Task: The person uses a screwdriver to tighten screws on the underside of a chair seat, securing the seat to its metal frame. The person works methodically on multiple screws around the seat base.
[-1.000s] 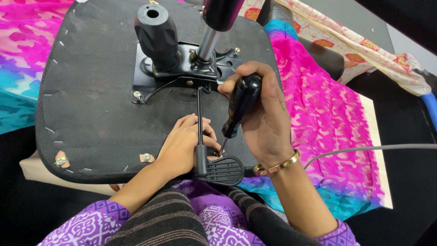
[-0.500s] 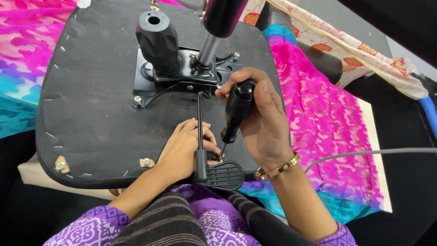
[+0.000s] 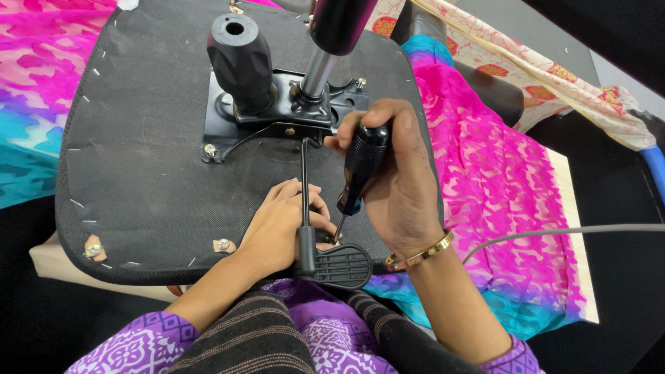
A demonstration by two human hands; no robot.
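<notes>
The upturned chair seat (image 3: 152,159) lies underside up, with the black mechanism plate (image 3: 277,111) already seated at its far-centre. The right hand (image 3: 395,180) is closed fully around the black screwdriver (image 3: 360,170), tip angled down near the near edge. The left hand (image 3: 284,225) rests there, fingers curled at the tip; whether it holds a screw cannot be told. Fastening at the near edge appears unfinished; the lever paddle (image 3: 339,266) overhangs that edge.

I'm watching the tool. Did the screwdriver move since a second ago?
No, hardly. The screwdriver in the right hand sits in the same spot beside the black lever rod, its tip by the left hand, on the seat underside.
</notes>
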